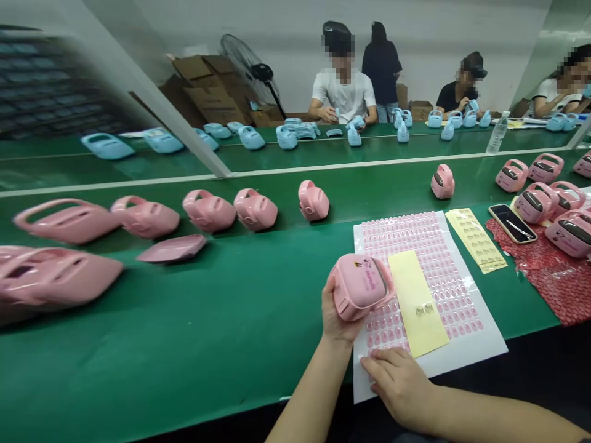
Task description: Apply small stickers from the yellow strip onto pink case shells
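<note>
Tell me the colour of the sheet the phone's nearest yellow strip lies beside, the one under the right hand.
White, with pink stickers; the head view shows the sheet best.

No text is legible. Darker pink script marks the face of the raised pink casing (362, 288), too small to read. Similar lettering on the large casing (570, 235) at the right edge is unreadable. Print on the white sticker sheet (478, 352), the yellow sheet (410, 329) and the pale yellow strips (478, 240) cannot be made out.
</note>
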